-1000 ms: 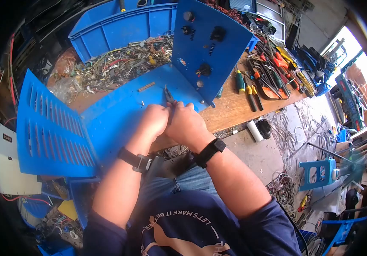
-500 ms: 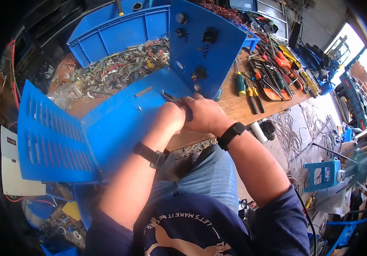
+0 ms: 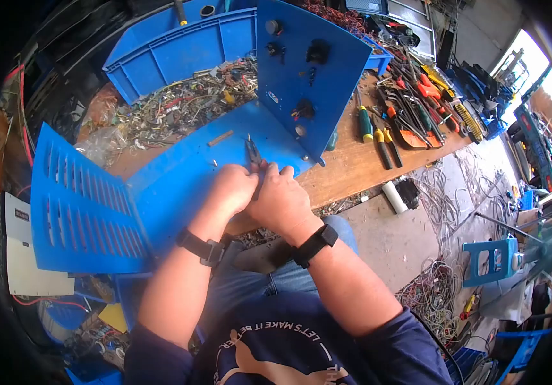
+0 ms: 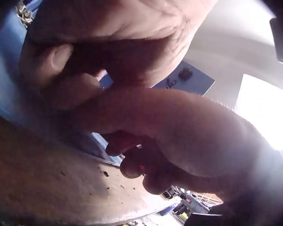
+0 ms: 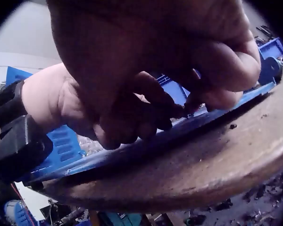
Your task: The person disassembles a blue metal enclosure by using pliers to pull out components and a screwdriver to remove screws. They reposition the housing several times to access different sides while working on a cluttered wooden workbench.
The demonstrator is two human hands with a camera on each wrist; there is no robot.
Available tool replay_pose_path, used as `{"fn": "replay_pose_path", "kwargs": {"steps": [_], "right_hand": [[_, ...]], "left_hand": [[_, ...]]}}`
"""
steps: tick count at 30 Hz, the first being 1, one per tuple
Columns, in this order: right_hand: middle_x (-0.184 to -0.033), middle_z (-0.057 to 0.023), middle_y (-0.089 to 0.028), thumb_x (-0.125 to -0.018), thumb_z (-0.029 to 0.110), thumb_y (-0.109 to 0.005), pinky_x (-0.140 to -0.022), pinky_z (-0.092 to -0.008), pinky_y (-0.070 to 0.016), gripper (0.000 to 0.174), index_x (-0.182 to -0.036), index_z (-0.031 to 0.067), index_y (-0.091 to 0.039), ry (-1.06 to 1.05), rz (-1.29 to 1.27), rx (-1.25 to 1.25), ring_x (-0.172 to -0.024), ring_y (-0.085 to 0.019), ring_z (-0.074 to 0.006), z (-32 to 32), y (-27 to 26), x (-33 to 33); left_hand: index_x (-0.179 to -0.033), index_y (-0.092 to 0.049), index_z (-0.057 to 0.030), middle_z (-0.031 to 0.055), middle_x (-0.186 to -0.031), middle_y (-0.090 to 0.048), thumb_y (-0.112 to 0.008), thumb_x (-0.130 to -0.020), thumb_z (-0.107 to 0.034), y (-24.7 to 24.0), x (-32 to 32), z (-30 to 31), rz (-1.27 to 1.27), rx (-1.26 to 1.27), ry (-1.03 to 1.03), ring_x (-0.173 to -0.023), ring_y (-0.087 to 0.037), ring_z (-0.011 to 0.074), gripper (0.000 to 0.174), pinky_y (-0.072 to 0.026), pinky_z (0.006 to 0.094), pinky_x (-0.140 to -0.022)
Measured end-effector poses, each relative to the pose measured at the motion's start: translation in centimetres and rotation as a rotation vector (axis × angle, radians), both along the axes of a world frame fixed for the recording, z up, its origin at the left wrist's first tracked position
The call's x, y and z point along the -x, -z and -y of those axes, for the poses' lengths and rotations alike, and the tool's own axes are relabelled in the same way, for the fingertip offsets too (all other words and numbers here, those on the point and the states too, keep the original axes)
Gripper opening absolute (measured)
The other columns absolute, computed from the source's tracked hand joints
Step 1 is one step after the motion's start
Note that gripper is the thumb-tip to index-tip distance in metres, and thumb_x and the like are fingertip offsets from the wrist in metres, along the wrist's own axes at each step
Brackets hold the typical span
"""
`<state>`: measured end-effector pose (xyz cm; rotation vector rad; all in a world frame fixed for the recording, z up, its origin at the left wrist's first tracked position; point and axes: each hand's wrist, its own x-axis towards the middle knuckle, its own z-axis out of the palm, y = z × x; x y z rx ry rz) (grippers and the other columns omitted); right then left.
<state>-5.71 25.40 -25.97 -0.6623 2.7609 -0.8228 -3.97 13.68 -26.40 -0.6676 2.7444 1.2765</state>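
A pair of pliers (image 3: 253, 153) stands between both hands, over the blue bent metal panel (image 3: 179, 160), jaws pointing away from the body. My right hand (image 3: 280, 200) grips it, fingers curled, and hides most of the handles. Close against it, my left hand (image 3: 232, 187) has its fingers curled in at the pliers just behind the jaws; whether it also holds a small part I cannot tell. In the right wrist view, the left hand's fingertips (image 5: 172, 110) meet the right hand's. A short strip (image 3: 220, 138) and a small light cylinder (image 3: 215, 163) lie on the panel.
An upright blue plate (image 3: 314, 70) with dark fittings stands at the panel's right end, a slotted plate (image 3: 83, 205) at its left. Behind lie scrap bits (image 3: 179, 96) and a blue crate (image 3: 186, 54). Screwdriver (image 3: 365, 125) and other tools lie right on the wooden table (image 3: 346, 173).
Half a second ago both hands were farther right, with the pliers turned leftward. Now they are back to the left and the jaws point away again, much as one second ago.
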Motion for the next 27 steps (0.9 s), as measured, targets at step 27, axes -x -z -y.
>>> {"fn": "replay_pose_path", "kwargs": {"steps": [27], "right_hand": [[-0.105, -0.0236, -0.057, -0.061, 0.042, -0.073, -0.085, -0.0419, -0.0476, 0.071, -0.114, -0.0007, -0.053, -0.339, -0.127, -0.050, -0.096, -0.058, -0.0365, -3.7, -0.5, 6.0]], "left_hand": [[-0.088, -0.065, 0.0032, 0.0163, -0.058, -0.061, -0.049, -0.085, -0.020, 0.2, 3.9, -2.0, 0.197, 0.038, 0.103, -0.045, -0.060, 0.0234, 0.028, -0.0476, 0.0334, -0.051]]}}
